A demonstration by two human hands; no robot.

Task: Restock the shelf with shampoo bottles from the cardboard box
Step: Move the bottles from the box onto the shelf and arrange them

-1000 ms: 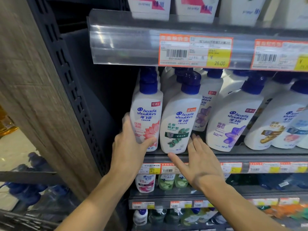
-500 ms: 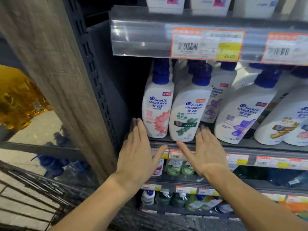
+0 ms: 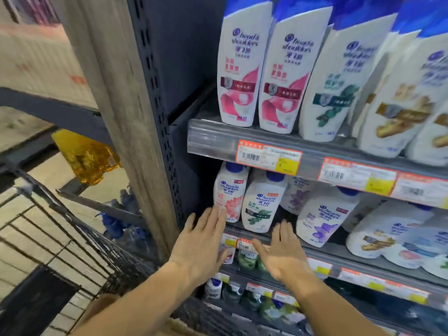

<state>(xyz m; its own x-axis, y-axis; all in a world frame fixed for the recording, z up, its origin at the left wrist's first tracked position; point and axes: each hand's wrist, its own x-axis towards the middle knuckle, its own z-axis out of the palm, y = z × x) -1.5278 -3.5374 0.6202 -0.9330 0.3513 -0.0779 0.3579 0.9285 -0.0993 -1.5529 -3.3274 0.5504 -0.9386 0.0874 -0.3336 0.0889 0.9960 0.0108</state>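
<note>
Two white shampoo bottles with blue caps stand at the left end of the middle shelf (image 3: 322, 248): one with a pink flower label (image 3: 230, 192) and one with a green leaf label (image 3: 263, 202). My left hand (image 3: 201, 241) hovers flat and open just below and in front of the pink bottle, fingertips overlapping its lower corner. My right hand (image 3: 282, 251) is open too, fingers spread, in front of the shelf edge right of the green bottle. Neither hand holds anything. A brown corner of the cardboard box (image 3: 104, 309) shows under my left forearm.
More shampoo bottles fill the upper shelf (image 3: 266, 78) and the row to the right (image 3: 320, 214). Price tags line the shelf rails (image 3: 269, 156). A wooden upright (image 3: 126, 117) borders the shelf on the left. A black wire cart (image 3: 60, 238) stands at lower left.
My left hand has let go of the pink bottle and both hands have drawn back from the shelf. The view has tilted up and pulled away, showing the upper shelf.
</note>
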